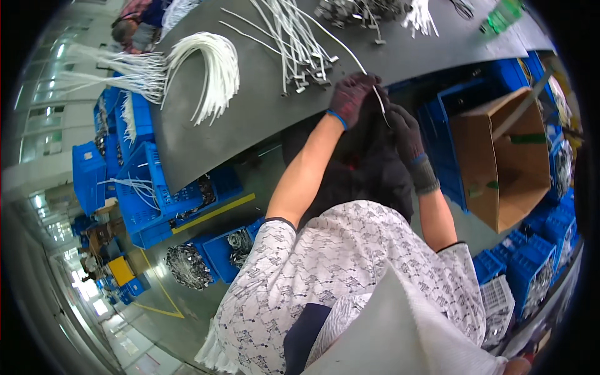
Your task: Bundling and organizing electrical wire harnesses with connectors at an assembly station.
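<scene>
A thin white cable [345, 49] runs from the tabletop down past the table's near edge. My left hand [351, 100], in a dark glove with a blue cuff edge, is closed on it. Its lower stretch hangs to the fingertips of my right hand [406, 134], also dark-gloved, with the fingers closed around its end; the exact grip there is hard to see. Just left of my hands lies a loose bunch of white cables [294, 47] with small grey connectors at their ends.
The dark tabletop [262, 115] also bears a bent bundle of white cables [212, 69], a heap of dark connectors [359, 11] and a green bottle [502, 17]. An open cardboard box [478, 162] stands at right, near blue crates [531, 265]. Another person [128, 31] is at far left.
</scene>
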A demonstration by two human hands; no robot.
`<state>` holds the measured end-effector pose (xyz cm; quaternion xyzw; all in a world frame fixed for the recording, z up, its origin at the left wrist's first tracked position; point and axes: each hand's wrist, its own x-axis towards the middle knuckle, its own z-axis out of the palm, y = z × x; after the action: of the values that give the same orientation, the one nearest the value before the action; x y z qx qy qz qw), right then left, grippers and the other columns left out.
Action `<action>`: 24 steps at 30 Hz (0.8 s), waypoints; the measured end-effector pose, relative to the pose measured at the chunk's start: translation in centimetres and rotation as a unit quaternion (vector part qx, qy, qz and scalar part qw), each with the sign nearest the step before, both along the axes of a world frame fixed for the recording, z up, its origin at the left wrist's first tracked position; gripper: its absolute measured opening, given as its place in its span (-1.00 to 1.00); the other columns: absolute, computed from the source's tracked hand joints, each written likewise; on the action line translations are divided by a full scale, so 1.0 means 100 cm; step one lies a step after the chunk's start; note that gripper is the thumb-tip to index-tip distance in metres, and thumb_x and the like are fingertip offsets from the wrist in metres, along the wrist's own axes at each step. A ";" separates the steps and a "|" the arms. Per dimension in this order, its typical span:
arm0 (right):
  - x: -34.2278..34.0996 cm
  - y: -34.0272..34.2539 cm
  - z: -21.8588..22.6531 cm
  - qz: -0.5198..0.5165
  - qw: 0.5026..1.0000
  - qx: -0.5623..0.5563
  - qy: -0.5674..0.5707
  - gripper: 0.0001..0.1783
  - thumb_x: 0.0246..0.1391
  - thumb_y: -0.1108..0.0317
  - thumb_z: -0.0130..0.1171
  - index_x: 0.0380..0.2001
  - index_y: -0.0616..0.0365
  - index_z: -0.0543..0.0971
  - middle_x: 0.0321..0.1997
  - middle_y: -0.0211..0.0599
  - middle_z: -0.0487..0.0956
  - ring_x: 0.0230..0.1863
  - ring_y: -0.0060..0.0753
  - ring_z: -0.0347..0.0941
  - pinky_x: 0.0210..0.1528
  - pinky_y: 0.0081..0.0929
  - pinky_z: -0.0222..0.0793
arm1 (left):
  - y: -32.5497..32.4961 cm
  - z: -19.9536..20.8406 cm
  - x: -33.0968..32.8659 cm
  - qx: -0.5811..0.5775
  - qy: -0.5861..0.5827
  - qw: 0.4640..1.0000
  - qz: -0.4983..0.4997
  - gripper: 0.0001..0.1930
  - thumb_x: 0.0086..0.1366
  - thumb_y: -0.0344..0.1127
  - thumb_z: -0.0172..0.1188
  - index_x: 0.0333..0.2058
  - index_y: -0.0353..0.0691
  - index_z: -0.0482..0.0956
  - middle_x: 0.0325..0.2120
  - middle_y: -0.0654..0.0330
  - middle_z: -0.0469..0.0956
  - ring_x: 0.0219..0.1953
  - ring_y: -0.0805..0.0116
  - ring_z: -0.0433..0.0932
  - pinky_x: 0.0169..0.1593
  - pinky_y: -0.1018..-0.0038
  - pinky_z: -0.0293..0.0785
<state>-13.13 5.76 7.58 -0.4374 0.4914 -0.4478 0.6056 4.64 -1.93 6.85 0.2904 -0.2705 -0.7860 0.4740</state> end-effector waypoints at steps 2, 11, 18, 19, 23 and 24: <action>0.002 -0.008 -0.016 -0.024 0.999 -0.023 0.024 -0.59 0.31 0.20 0.03 0.01 0.32 0.55 -0.20 -0.29 0.63 -0.14 -0.44 0.51 -0.09 -0.44 0.45 | 0.007 0.003 -0.003 -0.009 -0.040 0.999 0.019 -0.78 0.38 -0.28 0.20 -0.14 -0.32 0.58 -0.30 0.09 0.66 -0.30 0.25 0.65 -0.17 0.32 0.63; 0.035 -0.037 -0.013 -0.056 0.995 -0.036 0.071 -0.49 0.38 0.05 -0.10 -0.01 0.30 0.56 -0.15 -0.24 0.62 -0.19 -0.40 0.50 -0.13 -0.43 0.43 | 0.031 0.009 0.003 -0.200 -0.338 0.917 0.076 -0.75 0.32 -0.21 0.28 -0.22 -0.30 0.69 -0.38 0.27 0.66 -0.31 0.56 0.52 -0.19 0.50 0.48; 0.056 -0.082 -0.028 -0.063 0.997 0.016 0.031 -0.48 0.33 -0.09 -0.06 -0.02 0.12 0.59 -0.29 -0.26 0.66 -0.42 -0.52 0.48 -0.45 -0.51 0.35 | -0.038 0.027 0.077 -0.141 -0.451 0.881 0.007 -0.73 0.33 -0.15 0.22 -0.28 -0.27 0.69 -0.47 0.22 0.62 -0.40 0.54 0.49 -0.29 0.44 0.44; 0.055 -0.091 -0.035 -0.076 0.996 0.036 0.039 -0.49 0.32 -0.08 -0.05 -0.01 0.11 0.59 -0.29 -0.26 0.66 -0.45 -0.53 0.47 -0.51 -0.53 0.32 | -0.054 0.023 0.100 -0.116 -0.477 0.871 0.004 -0.74 0.33 -0.16 0.20 -0.29 -0.24 0.70 -0.46 0.20 0.63 -0.40 0.51 0.52 -0.28 0.43 0.45; 0.025 -0.112 -0.071 -0.158 0.979 -0.001 0.126 -0.60 0.31 0.13 0.06 0.03 0.19 0.56 -0.24 -0.22 0.66 -0.41 -0.52 0.50 -0.47 -0.54 0.40 | -0.063 -0.004 0.204 -0.164 -0.659 0.715 0.164 -0.70 0.25 -0.10 0.15 -0.22 -0.16 0.68 -0.33 0.00 0.66 -0.28 0.11 0.64 -0.15 0.28 0.52; 0.006 -0.119 -0.082 -0.175 0.972 -0.058 0.149 -0.62 0.29 0.17 0.08 0.04 0.18 0.56 -0.22 -0.21 0.66 -0.38 -0.49 0.51 -0.42 -0.51 0.43 | -0.059 -0.009 0.226 -0.135 -0.702 0.661 0.226 -0.68 0.24 -0.08 0.16 -0.20 -0.17 0.67 -0.32 -0.05 0.65 -0.24 0.03 0.64 -0.12 0.24 0.52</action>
<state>-12.50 -6.12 -0.59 -0.4407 0.6182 -0.5039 0.4119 27.22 -7.84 5.92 0.7413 -0.5524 -0.1722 0.3402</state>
